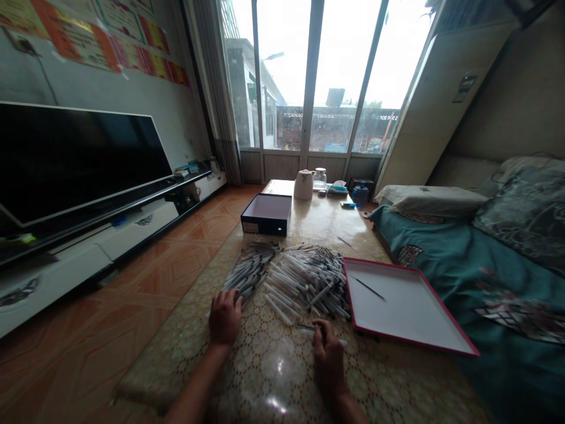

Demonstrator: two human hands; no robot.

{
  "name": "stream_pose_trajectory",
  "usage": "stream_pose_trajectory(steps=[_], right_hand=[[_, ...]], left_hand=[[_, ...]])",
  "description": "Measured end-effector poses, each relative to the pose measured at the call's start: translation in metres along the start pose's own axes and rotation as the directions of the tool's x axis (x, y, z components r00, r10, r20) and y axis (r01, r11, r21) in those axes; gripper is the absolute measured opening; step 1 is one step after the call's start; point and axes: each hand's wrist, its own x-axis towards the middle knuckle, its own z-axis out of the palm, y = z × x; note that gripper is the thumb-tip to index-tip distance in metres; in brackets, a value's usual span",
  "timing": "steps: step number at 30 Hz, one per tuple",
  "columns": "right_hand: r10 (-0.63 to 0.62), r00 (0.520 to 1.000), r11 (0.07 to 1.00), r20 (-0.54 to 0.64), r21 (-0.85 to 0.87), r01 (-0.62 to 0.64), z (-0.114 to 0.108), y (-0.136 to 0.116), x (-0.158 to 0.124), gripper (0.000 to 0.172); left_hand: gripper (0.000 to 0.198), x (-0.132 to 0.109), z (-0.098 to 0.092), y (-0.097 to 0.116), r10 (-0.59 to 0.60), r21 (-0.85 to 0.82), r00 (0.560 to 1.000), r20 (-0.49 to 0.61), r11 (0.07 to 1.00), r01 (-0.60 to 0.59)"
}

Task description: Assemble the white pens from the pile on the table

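Fingers, right [321, 331]: yours pinched together on a white pen [339, 341].
Fingers, left [233, 301]: yours curled on the pen heap [304, 282], grip unclear.
Heap: at your 12 o'clock, on the bench [318, 218].
Tray: pink-rimmed white tray [424, 312] at 2 o'clock, one dark pen [369, 288] inside.
Box: black box [266, 215] at 12 o'clock, beyond the heap.

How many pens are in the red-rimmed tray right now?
1: a single dark pen lies diagonally on the white base of the red-rimmed tray, near its left side. None appears hidden.
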Motion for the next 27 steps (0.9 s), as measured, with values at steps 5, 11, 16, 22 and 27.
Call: stream_pose_trajectory(steps=[5, 11, 16, 22, 27], right_hand=[[-0.009, 0.999, 0.999, 0.042, -0.036, 0.010, 0.001, 0.003, 0.003, 0.027], [-0.066, 0.997, 0.995, 0.043, -0.069, 0.069, 0.002, 0.001, 0.002, 0.025], [-0.180, 0.979, 0.980, 0.095, -0.075, 0.187, 0.003, 0.000, -0.003, 0.024], [-0.379, 0.886, 0.895, 0.267, -0.136, 0.424, 0.004, -0.004, -0.007, 0.026], [-0.389, 0.860, 0.862, 0.331, -0.200, 0.466, 0.006, -0.007, -0.007, 0.023]], left_hand=[[0.016, 0.013, 0.003, -0.006, 0.004, 0.207, 0.992, 0.123, 0.978, -0.030], [0.007, 0.020, -0.005, -0.001, -0.092, 0.135, 0.983, 0.159, 0.988, 0.071], [0.018, 0.003, -0.004, 0.026, -0.216, -0.480, 0.932, 0.291, 0.810, 0.338], [0.034, -0.052, 0.015, 0.074, -0.201, -0.660, 0.665, 0.719, 0.103, 0.745], [0.034, -0.068, 0.022, 0.090, -0.182, -0.644, 0.645, 0.742, 0.073, 0.761]])
